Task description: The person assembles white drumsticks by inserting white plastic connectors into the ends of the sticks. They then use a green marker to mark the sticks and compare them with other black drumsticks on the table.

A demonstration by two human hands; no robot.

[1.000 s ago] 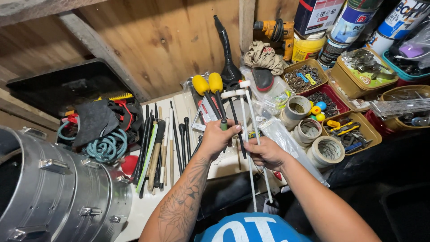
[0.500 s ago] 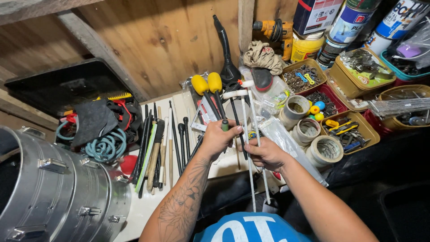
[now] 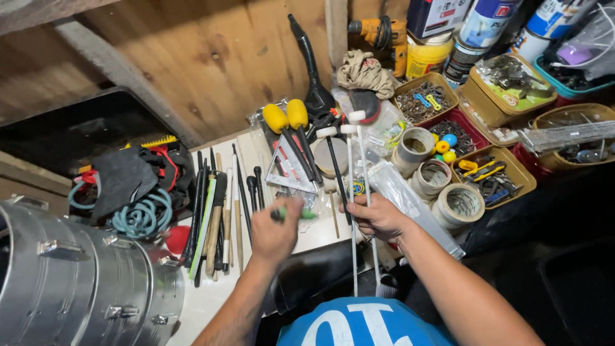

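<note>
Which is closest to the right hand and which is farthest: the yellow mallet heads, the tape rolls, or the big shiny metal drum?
Measured from the right hand:
1. Tape rolls, just to its right on the table.
2. Yellow mallet heads, up and to the left, near the wooden wall.
3. Shiny metal drum, far left at the bottom corner.

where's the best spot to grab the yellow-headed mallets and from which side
Probably by the dark shafts just below the yellow heads, coming from above and the near side. The yellow-headed mallets lie side by side, heads toward the wall, and their handle ends run under clutter near the left hand, so the upper shafts are freer.
</note>
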